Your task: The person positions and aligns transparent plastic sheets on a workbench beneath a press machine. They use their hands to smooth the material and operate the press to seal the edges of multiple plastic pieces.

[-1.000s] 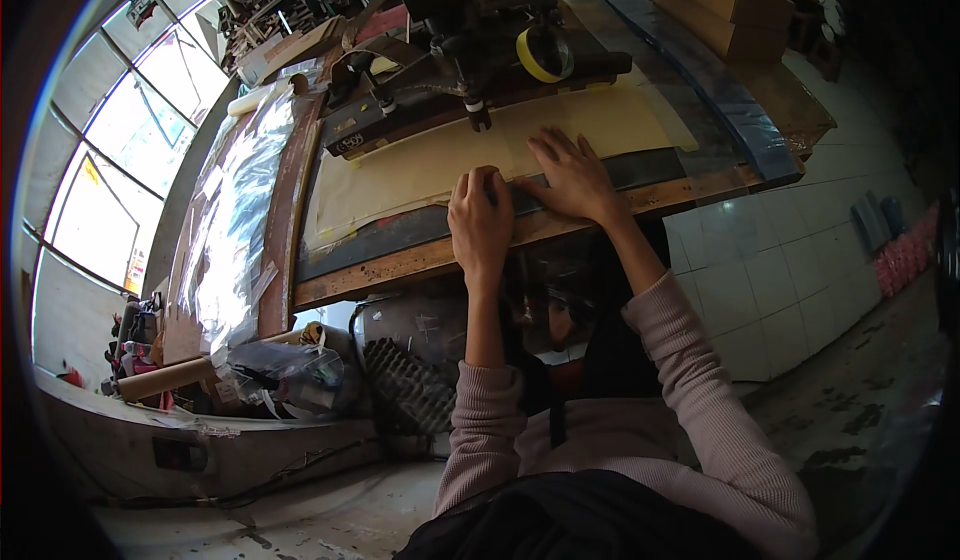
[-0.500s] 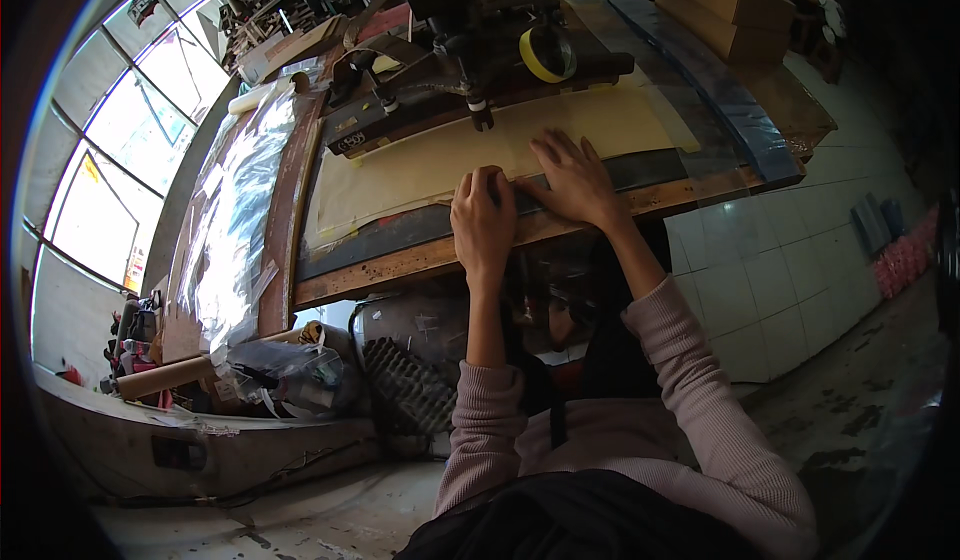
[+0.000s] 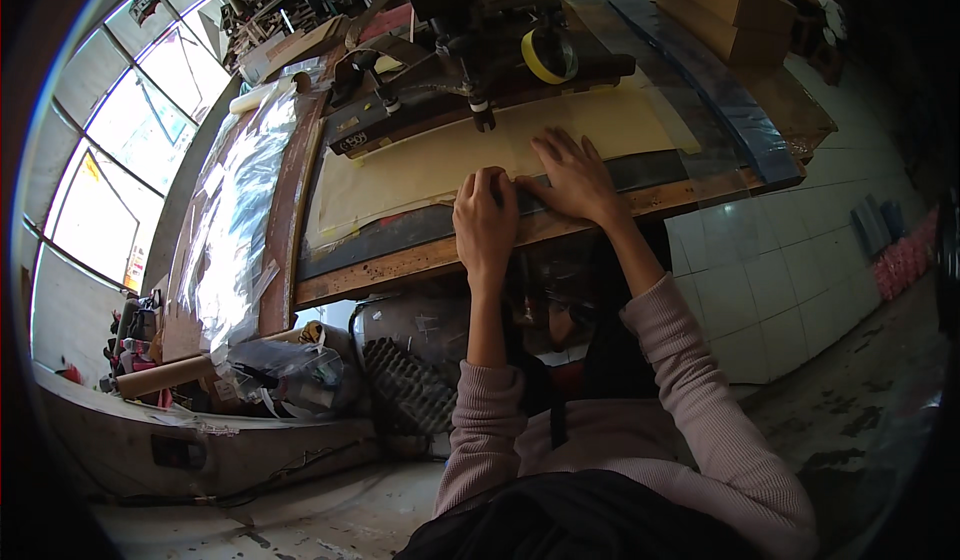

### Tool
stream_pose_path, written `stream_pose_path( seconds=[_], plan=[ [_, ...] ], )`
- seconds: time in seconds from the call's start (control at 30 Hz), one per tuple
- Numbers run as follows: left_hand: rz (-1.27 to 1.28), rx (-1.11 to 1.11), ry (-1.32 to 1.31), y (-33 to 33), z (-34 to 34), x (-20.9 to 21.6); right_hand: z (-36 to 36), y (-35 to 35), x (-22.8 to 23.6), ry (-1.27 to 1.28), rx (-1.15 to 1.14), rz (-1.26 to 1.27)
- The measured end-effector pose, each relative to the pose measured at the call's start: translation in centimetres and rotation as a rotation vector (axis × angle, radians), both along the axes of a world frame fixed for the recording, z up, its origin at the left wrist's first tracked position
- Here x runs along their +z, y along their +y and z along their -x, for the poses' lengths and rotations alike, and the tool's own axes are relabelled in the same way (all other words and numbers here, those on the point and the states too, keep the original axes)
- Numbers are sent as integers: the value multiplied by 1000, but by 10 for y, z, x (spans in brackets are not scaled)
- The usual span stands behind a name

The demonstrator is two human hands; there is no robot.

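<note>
A pale cream sheet (image 3: pixel 590 117) lies across the dark work surface under the head of a machine (image 3: pixel 478 90). Spread flat, my right hand (image 3: pixel 574 175) rests on the sheet near its front edge, fingers pointing away from me. My left hand (image 3: pixel 485 222) is beside it at the same edge, its fingers curled together. Whatever sits between those fingertips, if anything, is too small and hidden to make out. The thumb of my right hand reaches toward my left fingers. A dark strip (image 3: pixel 640 170) runs between the sheet and the wooden front edge of the table.
A yellow tape roll (image 3: pixel 540 58) hangs at the machine's dark crossbar (image 3: pixel 585 72). Clear plastic film (image 3: pixel 235 210) covers a board on the left. Cardboard boxes (image 3: pixel 725 10) stand at the back right. Below the table on the left is a filled plastic bag (image 3: pixel 290 372).
</note>
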State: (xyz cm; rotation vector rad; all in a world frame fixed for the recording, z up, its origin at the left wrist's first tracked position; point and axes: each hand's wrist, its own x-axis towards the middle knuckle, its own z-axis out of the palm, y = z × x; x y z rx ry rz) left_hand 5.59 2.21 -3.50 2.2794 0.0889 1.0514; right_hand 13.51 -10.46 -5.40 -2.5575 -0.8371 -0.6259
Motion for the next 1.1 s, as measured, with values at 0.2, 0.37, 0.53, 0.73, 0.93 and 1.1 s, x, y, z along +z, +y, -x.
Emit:
stream_pose_path(
  seconds=[0.2,0.37,0.53,0.73,0.93,1.1],
  plan=[
    [-4,7,2,-1,1,2,-1,-1,2,8,15,3],
    [-2,6,8,-3,2,5,-1,-1,0,-12,0,13],
    [0,-10,16,-1,2,5,2,-1,4,10,3,17],
    [-17,-22,18,-2,2,6,4,-1,5,-42,4,-13],
    [-32,-26,7,-2,1,4,5,0,5,-22,6,-31],
    [-53,-18,-6,-4,2,4,8,-2,6,-9,2,-42]
  ],
)
